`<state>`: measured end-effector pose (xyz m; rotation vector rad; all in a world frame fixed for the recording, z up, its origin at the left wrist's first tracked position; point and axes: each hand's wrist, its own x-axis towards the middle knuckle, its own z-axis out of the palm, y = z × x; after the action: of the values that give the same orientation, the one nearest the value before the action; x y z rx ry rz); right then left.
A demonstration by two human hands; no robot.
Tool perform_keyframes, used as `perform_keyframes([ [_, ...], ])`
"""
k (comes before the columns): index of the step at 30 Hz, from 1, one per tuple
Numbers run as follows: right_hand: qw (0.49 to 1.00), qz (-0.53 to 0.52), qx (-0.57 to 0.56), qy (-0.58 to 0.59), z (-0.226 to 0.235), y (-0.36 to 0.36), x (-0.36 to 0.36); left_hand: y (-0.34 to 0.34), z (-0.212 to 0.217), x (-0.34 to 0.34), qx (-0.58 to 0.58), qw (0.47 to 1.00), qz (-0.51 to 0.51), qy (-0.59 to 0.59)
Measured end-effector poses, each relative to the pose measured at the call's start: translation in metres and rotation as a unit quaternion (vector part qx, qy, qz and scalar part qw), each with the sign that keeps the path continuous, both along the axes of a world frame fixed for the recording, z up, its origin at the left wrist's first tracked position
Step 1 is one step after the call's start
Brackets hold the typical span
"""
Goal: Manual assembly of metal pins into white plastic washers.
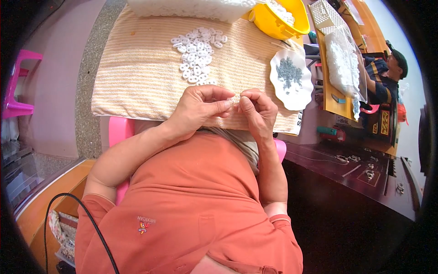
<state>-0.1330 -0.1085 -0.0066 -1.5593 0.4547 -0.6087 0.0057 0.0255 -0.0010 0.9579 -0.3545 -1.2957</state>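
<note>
My left hand (196, 109) and my right hand (261, 112) meet over the near side of a striped towel (137, 77). Thumb and fingertips of both are pinched together around a small whitish piece (235, 98), mostly covered by the fingers. Just beyond my left hand lies a loose pile of white oval plastic pieces (197, 57) with holes in them. To the right of my right hand is a white scalloped plate (299, 100) holding many tiny dark grey parts (288, 72).
At the far edge stand a translucent tub (191, 9) and a yellow basin (278, 27) of white pieces. Another clear bin (342, 64) of white pieces sits on a side table at right, near a seated person (388, 75). A pink stool (20, 86) is far left.
</note>
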Motion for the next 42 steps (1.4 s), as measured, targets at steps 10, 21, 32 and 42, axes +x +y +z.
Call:
perform_keyframes([
  [10,1.0,0.006,-0.021,0.012,0.0004,0.0,-0.0004,-0.0001,0.0013,0.0,-0.001,1.0,0.007,0.015],
  [21,1.0,0.028,-0.012,0.007,-0.0004,0.0014,-0.0011,0.0001,0.0013,0.0001,-0.002,1.0,0.002,0.008],
  [32,0.999,0.041,-0.027,0.003,0.0011,0.002,-0.0005,0.0002,0.0036,0.0002,0.001,1.0,-0.003,0.012],
  [42,0.998,0.045,-0.048,0.017,0.0008,0.0007,-0.002,-0.0003,0.002,0.0001,0.004,1.0,0.0,0.016],
])
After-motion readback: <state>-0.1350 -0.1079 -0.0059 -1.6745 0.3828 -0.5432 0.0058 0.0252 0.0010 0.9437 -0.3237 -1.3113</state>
